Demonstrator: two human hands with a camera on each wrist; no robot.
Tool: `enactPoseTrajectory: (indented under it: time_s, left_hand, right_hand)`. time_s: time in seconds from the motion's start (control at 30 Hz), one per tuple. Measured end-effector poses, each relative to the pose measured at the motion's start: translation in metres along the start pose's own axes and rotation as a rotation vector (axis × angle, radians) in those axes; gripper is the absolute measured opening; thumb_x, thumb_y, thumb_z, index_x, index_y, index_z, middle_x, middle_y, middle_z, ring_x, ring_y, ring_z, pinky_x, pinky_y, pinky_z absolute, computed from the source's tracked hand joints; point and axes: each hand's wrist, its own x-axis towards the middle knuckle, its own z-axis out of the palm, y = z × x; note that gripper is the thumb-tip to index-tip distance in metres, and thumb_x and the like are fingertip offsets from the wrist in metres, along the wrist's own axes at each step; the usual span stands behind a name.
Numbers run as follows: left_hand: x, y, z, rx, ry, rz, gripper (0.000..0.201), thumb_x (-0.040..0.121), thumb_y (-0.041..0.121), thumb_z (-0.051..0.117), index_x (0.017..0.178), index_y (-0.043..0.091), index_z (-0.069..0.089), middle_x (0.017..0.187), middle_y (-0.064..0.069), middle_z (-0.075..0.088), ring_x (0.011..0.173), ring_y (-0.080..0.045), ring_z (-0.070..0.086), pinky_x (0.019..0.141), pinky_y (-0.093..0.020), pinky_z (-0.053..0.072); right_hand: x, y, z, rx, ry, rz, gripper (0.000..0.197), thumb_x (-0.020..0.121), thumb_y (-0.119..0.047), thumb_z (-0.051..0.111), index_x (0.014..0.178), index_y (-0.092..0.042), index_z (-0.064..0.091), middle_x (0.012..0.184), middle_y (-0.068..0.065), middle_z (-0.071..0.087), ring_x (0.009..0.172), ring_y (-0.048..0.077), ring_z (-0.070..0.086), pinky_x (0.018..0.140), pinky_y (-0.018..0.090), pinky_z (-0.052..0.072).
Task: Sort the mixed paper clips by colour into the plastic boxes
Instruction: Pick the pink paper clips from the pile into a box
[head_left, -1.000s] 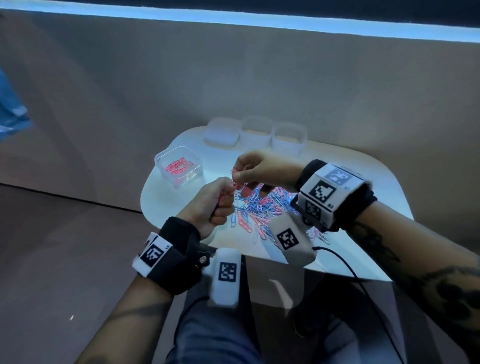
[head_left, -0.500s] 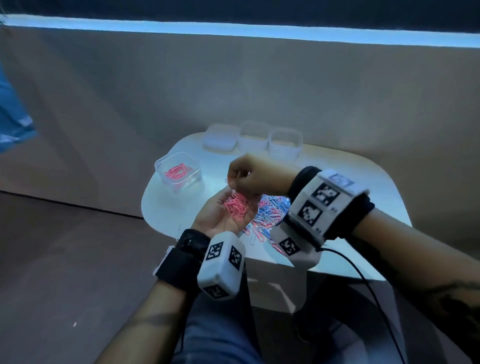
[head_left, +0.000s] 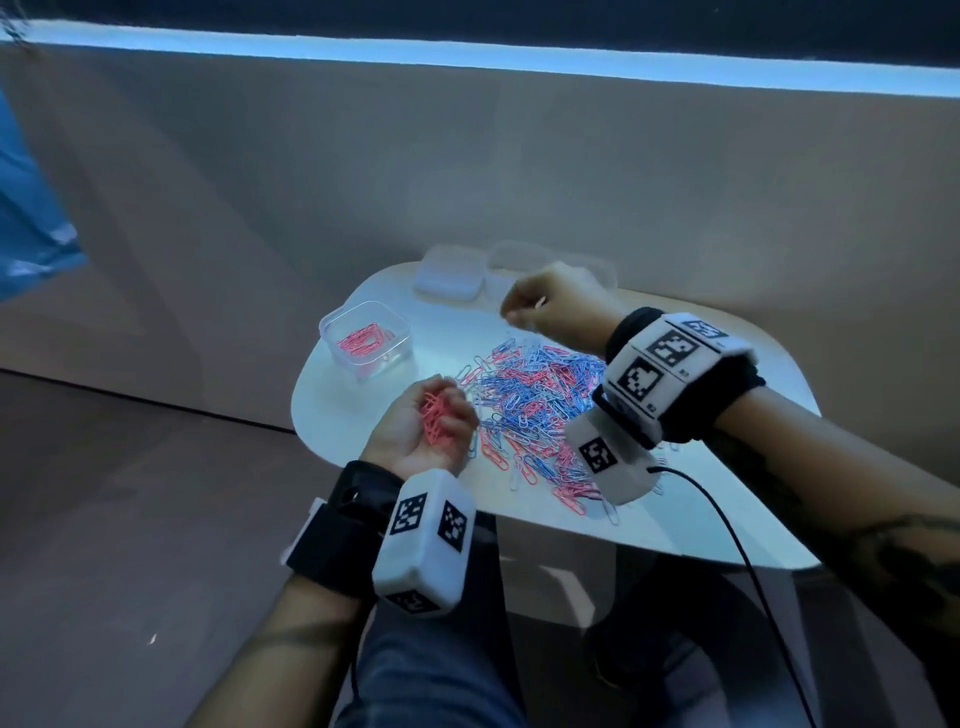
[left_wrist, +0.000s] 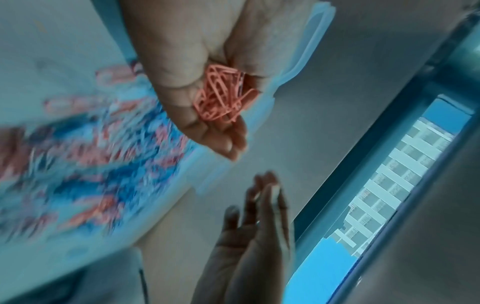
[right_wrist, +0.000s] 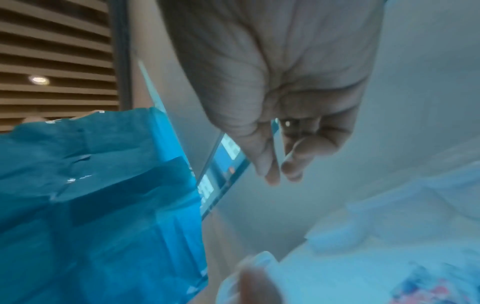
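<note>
Head view: left hand (head_left: 423, 428) at lower centre, palm up, cupping a bunch of pink clips (head_left: 435, 415); mixed pile (head_left: 535, 410) mid-frame on the white table (head_left: 363, 431); open box of pink clips (head_left: 366, 340) up-left of it; 2 more boxes (head_left: 449, 278) at the top edge. Right hand (head_left: 550, 306) raised above the pile, fingers drawn together, contents impossible to tell. Left wrist view: pink clips loose in the curled palm (left_wrist: 226, 96). Right wrist view: fingertips (right_wrist: 271, 174) nearly touching, nothing visible between. Likely risk: clips spilling if the palm tilts on the way to the box.
</note>
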Motion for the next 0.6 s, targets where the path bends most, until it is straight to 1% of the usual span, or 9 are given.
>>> enactPoseTrajectory:
  time_s: [0.07, 0.13, 0.2, 0.23, 0.3, 0.37, 0.5, 0.53, 0.6]
  left_hand:
    - [-0.006, 0.01, -0.005, 0.146, 0.107, 0.04, 0.033, 0.058, 0.014, 0.084, 0.05, 0.012, 0.052, 0.045, 0.004, 0.045, 0.032, -0.007, 0.042, 0.025, -0.011, 0.028]
    - [-0.011, 0.019, -0.003, 0.332, 0.207, 0.125, 0.042, 0.079, 0.042, 0.058, 0.047, 0.018, 0.045, 0.042, 0.007, 0.039, 0.029, -0.004, 0.032, 0.029, -0.009, 0.015]
    - [-0.014, 0.026, 0.004, 0.484, 0.254, 0.181, 0.045, 0.082, 0.052, 0.049, 0.052, 0.02, 0.041, 0.043, 0.008, 0.037, 0.029, -0.003, 0.029, 0.032, -0.009, 0.011]
    - [-0.015, 0.029, 0.008, 0.535, 0.265, 0.192, 0.041, 0.079, 0.052, 0.051, 0.055, 0.021, 0.04, 0.045, 0.008, 0.037, 0.031, -0.003, 0.029, 0.032, -0.01, 0.012]
    - [-0.015, 0.034, 0.013, 0.591, 0.269, 0.19, 0.032, 0.074, 0.045, 0.056, 0.062, 0.02, 0.039, 0.048, 0.009, 0.041, 0.033, -0.002, 0.031, 0.029, -0.009, 0.017]
    - [-0.014, 0.035, 0.015, 0.604, 0.272, 0.182, 0.028, 0.08, 0.039, 0.056, 0.066, 0.02, 0.04, 0.05, 0.008, 0.045, 0.034, -0.001, 0.033, 0.028, -0.008, 0.02]
    - [-0.009, 0.028, 0.014, 0.581, 0.287, 0.148, 0.026, 0.093, 0.032, 0.048, 0.071, 0.019, 0.043, 0.05, 0.008, 0.049, 0.034, 0.001, 0.038, 0.027, -0.006, 0.025]
    - [-0.008, 0.026, 0.014, 0.569, 0.295, 0.143, 0.024, 0.094, 0.03, 0.048, 0.073, 0.018, 0.045, 0.049, 0.008, 0.049, 0.034, 0.001, 0.041, 0.028, -0.005, 0.027]
    - [-0.008, 0.024, 0.012, 0.569, 0.312, 0.157, 0.021, 0.095, 0.026, 0.047, 0.077, 0.015, 0.05, 0.048, 0.007, 0.05, 0.034, 0.001, 0.044, 0.029, -0.004, 0.031]
  right_hand:
    - [0.011, 0.003, 0.013, -0.179, -0.154, -0.022, 0.024, 0.089, -0.009, 0.056, 0.112, -0.007, 0.066, 0.115, 0.006, 0.066, 0.107, 0.018, 0.059, 0.066, 0.005, 0.034]
    - [0.024, 0.002, 0.027, -0.302, -0.271, -0.066, 0.03, 0.089, -0.008, 0.057, 0.118, -0.01, 0.063, 0.122, 0.007, 0.062, 0.111, 0.019, 0.057, 0.078, 0.013, 0.038]
    - [0.036, -0.001, 0.04, -0.383, -0.349, -0.106, 0.033, 0.087, -0.008, 0.059, 0.12, -0.01, 0.062, 0.122, 0.007, 0.061, 0.111, 0.021, 0.056, 0.083, 0.021, 0.039]
    - [0.041, -0.002, 0.046, -0.416, -0.378, -0.119, 0.031, 0.086, -0.009, 0.061, 0.117, -0.008, 0.063, 0.12, 0.008, 0.063, 0.106, 0.022, 0.058, 0.081, 0.024, 0.041]
    - [0.049, -0.001, 0.055, -0.447, -0.405, -0.128, 0.024, 0.082, -0.011, 0.064, 0.105, -0.007, 0.067, 0.11, 0.008, 0.067, 0.089, 0.02, 0.057, 0.066, 0.024, 0.043]
    - [0.053, 0.0, 0.06, -0.483, -0.403, -0.098, 0.018, 0.082, -0.013, 0.064, 0.099, -0.009, 0.068, 0.104, 0.007, 0.069, 0.081, 0.017, 0.053, 0.052, 0.019, 0.035]
    - [0.056, 0.005, 0.061, -0.463, -0.43, -0.054, 0.022, 0.086, -0.014, 0.06, 0.106, -0.005, 0.065, 0.095, 0.006, 0.066, 0.084, 0.02, 0.054, 0.053, 0.022, 0.035]
    - [0.056, 0.007, 0.057, -0.404, -0.404, -0.054, 0.023, 0.087, -0.013, 0.058, 0.108, -0.003, 0.063, 0.09, 0.004, 0.063, 0.083, 0.017, 0.05, 0.055, 0.02, 0.035]
    - [0.057, 0.014, 0.041, -0.284, -0.295, -0.029, 0.023, 0.088, -0.011, 0.058, 0.108, -0.001, 0.062, 0.097, 0.006, 0.065, 0.084, 0.014, 0.047, 0.066, 0.021, 0.04]
